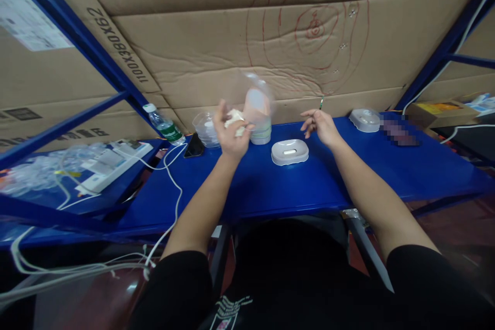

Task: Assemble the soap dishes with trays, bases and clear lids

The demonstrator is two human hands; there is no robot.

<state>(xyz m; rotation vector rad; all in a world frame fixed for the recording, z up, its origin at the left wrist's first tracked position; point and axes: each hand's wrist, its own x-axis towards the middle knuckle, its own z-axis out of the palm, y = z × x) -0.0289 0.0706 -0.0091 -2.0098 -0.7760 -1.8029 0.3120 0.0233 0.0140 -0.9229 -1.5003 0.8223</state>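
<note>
My left hand (234,139) is closed around a crumpled off-white wad (234,119), whose material I cannot make out. A clear plastic piece (253,82), smeared by motion, shows just above it; whether my fingers touch it I cannot tell. Behind lies a pastel container (261,131) with pink, green and white parts. My right hand (322,126) hovers over the blue table with its fingers apart and nothing visible in them. Between and below the hands sits a white oval dish (290,157) with a slot in its middle.
Clear plastic cups (207,131), a dark phone (194,145) and a water bottle (165,125) stand left on the blue table (255,191). Another white oval piece (365,120) lies far right. White cables (176,180) cross the left side. Cardboard (193,41) walls the back.
</note>
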